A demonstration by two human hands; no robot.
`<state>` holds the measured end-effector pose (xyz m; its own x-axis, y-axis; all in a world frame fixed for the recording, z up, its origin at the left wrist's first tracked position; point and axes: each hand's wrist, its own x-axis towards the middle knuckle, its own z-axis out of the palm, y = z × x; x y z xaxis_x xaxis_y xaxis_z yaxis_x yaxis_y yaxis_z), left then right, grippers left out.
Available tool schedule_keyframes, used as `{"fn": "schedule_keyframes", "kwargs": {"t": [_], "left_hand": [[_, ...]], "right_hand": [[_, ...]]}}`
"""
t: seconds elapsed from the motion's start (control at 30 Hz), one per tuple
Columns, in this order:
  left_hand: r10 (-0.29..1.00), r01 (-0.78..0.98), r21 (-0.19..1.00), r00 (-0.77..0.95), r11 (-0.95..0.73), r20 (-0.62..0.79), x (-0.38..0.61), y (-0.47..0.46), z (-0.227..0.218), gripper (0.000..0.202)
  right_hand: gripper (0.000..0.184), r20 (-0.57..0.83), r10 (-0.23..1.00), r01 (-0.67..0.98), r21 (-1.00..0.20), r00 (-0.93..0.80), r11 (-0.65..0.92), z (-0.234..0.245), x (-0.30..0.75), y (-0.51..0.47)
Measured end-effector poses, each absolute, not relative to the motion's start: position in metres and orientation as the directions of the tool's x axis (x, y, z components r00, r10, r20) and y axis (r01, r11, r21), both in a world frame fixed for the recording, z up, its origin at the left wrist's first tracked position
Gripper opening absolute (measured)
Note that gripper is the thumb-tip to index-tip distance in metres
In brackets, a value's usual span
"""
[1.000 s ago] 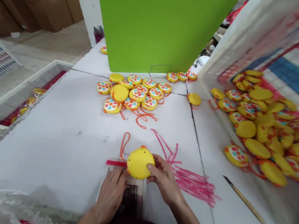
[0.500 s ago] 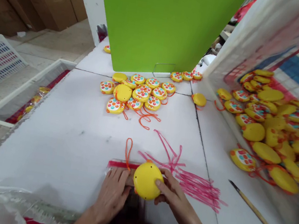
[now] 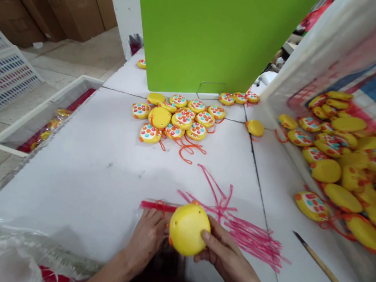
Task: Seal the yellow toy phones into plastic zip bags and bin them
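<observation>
My right hand (image 3: 224,256) grips a round yellow toy (image 3: 189,228), its plain back facing up, at the near edge of the white table (image 3: 91,179). My left hand (image 3: 146,240) rests with bent fingers on a clear plastic bag (image 3: 154,207) with a red strip along its top edge, right beside the toy. The toy's orange cord lies bunched at the red strip. A loose bundle of pink strips (image 3: 248,236) lies just right of my right hand.
A cluster of yellow toys with coloured dots (image 3: 177,117) sits mid-table before a green board (image 3: 217,28). A big heap of the same toys (image 3: 348,168) fills a bin on the right. A thin brush (image 3: 324,267) lies at right. White crates stand on the floor at left.
The yellow toy has been pulled nearer to me and over the bag's mouth; its orange cord, earlier stretched out on the table, is now drawn in at the red strip.
</observation>
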<state>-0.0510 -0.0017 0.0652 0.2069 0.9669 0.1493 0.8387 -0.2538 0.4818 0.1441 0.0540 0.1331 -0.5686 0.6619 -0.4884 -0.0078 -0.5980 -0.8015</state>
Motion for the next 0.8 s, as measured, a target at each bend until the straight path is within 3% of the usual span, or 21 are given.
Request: {"fn": "schedule_keyframes", "kwargs": {"t": [0.07, 0.13, 0.23, 0.37, 0.43, 0.47, 0.53, 0.63, 0.8], "left_hand": [[0.96, 0.852, 0.446, 0.215, -0.275, 0.181, -0.048, -0.005, 0.063, 0.018], [0.951, 0.864, 0.41, 0.217, -0.293, 0.222, -0.045, -0.01, 0.065, 0.018], [0.926, 0.867, 0.379, 0.207, -0.323, 0.316, -0.041, -0.015, 0.077, 0.02], [0.901, 0.802, 0.489, 0.136, -0.344, 0.411, -0.051, -0.018, 0.101, 0.015], [0.906, 0.783, 0.571, -0.021, -0.248, 0.422, -0.065, -0.019, 0.108, 0.012], [0.917, 0.763, 0.629, -0.131, -0.15, 0.377, -0.072, -0.018, 0.11, 0.011], [0.939, 0.634, 0.768, -0.313, 0.095, 0.142, -0.084, -0.016, 0.11, 0.017], [0.933, 0.326, 0.885, -0.249, 0.332, -0.259, -0.089, -0.01, 0.106, 0.022], [0.928, 0.102, 0.932, -0.179, 0.349, -0.328, -0.074, -0.001, 0.097, 0.02]], "right_hand": [[0.046, -0.438, 0.756, 0.0, -0.865, -0.486, -0.501, 0.13, 0.132, 0.055], [0.046, -0.362, 0.808, 0.141, -0.931, -0.466, -0.336, 0.125, 0.122, 0.056], [0.04, -0.249, 0.79, 0.366, -0.93, -0.56, -0.034, 0.121, 0.113, 0.056], [0.034, -0.208, 0.723, 0.429, -0.894, -0.659, 0.133, 0.121, 0.114, 0.056], [0.034, -0.222, 0.724, 0.459, -0.876, -0.653, 0.145, 0.122, 0.116, 0.056], [0.034, -0.222, 0.729, 0.472, -0.868, -0.647, 0.155, 0.121, 0.117, 0.056], [0.036, -0.215, 0.733, 0.492, -0.851, -0.645, 0.183, 0.12, 0.118, 0.055], [0.039, -0.208, 0.729, 0.526, -0.817, -0.652, 0.237, 0.116, 0.117, 0.055], [0.04, -0.241, 0.67, 0.626, -0.657, -0.702, 0.419, 0.119, 0.116, 0.06]]}}
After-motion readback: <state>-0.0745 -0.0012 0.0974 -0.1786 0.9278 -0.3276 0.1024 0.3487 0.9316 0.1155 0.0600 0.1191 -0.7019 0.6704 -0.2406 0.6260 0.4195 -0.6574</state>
